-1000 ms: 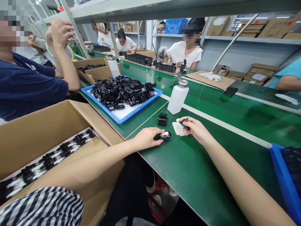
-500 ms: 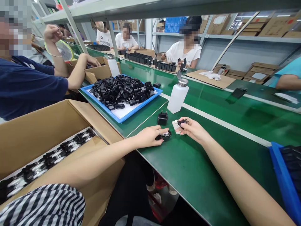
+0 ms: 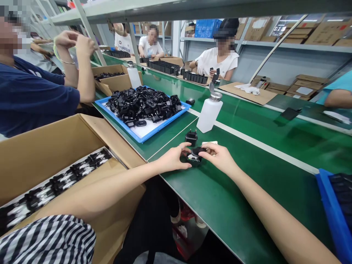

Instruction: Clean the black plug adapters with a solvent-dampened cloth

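My left hand has its thumb and fingers curled round a small black adapter housing on the green work surface. The housing's open side shows white and metallic parts inside. From the right, my right hand pinches a black cover piece against the top of that housing. Just behind my hands stands a black plug adapter, its two pins pointing up. A white pad or block lies partly hidden behind my right fingers. Farther back is a white pump bottle with its metal lid flipped up.
A blue tray heaped with black plug parts lies to the left. An open carton of packed adapters is beside my left arm; another blue bin sits at right. A co-worker is close on the left; others sit across.
My right hand has moved left from the white pad, bringing the black cover onto the housing. My left fingers have shifted from over the housing to its side. The co-worker's hands have risen together.
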Tool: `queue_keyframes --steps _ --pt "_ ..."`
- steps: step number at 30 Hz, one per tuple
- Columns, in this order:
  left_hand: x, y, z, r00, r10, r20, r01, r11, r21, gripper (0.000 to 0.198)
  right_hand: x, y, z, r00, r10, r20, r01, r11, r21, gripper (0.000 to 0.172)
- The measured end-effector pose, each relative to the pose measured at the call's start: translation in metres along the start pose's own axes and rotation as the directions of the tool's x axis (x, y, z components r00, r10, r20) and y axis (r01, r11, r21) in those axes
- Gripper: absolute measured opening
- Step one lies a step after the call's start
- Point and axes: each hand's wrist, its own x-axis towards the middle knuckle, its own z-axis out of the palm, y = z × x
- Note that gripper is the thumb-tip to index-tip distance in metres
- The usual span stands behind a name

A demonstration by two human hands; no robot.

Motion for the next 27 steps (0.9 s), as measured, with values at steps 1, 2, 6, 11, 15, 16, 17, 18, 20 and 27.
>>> queue_keyframes --steps 1,2,6,11,15,16,17,18,20,27 --pt "0.0 0.001 0.0 1.0 -0.002 -0.011 0.002 1.0 0.014 0.064 -0.002 -0.001 0.002 1.0 -0.03 -0.007 0.03 0.996 -0.079 0.019" --pt "0.0 0.001 0.0 1.0 -0.004 -0.02 0.004 1.0 0.024 0.061 -0.003 -0.002 0.003 0.999 -0.052 -0.007 0.051 0.987 -0.153 0.019" --pt "0.0 0.003 0.0 1.0 0.013 -0.025 -0.012 0.999 0.041 0.051 -0.007 -0.006 0.006 0.998 -0.042 0.048 0.058 0.913 -0.405 0.024" --pt "-0.001 0.004 -0.002 0.997 0.071 -0.027 -0.068 0.992 0.11 0.042 -0.005 -0.008 0.002 0.98 -0.01 0.197 0.105 0.872 -0.478 0.034" --pt "-0.001 0.006 -0.006 0.996 0.09 -0.009 -0.087 0.983 0.164 0.039 -0.003 -0.007 0.0 0.968 0.011 0.251 0.107 0.887 -0.45 0.03" --pt "-0.002 0.006 -0.007 0.996 0.088 -0.005 -0.086 0.981 0.176 0.037 -0.003 -0.007 0.001 0.968 0.017 0.251 0.099 0.892 -0.441 0.029" --pt "-0.002 0.007 -0.008 0.997 0.083 -0.002 -0.082 0.979 0.189 0.035 -0.003 -0.008 0.001 0.969 0.027 0.244 0.085 0.897 -0.435 0.028" --pt "-0.002 0.008 -0.009 0.997 0.076 0.002 -0.074 0.976 0.204 0.035 -0.004 -0.008 0.002 0.972 0.039 0.234 0.068 0.899 -0.432 0.027" --pt "-0.002 0.01 -0.009 0.998 0.055 0.008 -0.055 0.967 0.248 0.035 -0.004 -0.01 0.002 0.978 0.061 0.202 0.033 0.902 -0.431 0.027" --pt "0.003 0.028 -0.012 0.996 -0.036 0.083 -0.014 0.845 0.535 0.029 0.0 -0.018 -0.003 0.96 0.103 0.26 0.017 0.906 -0.423 0.018"
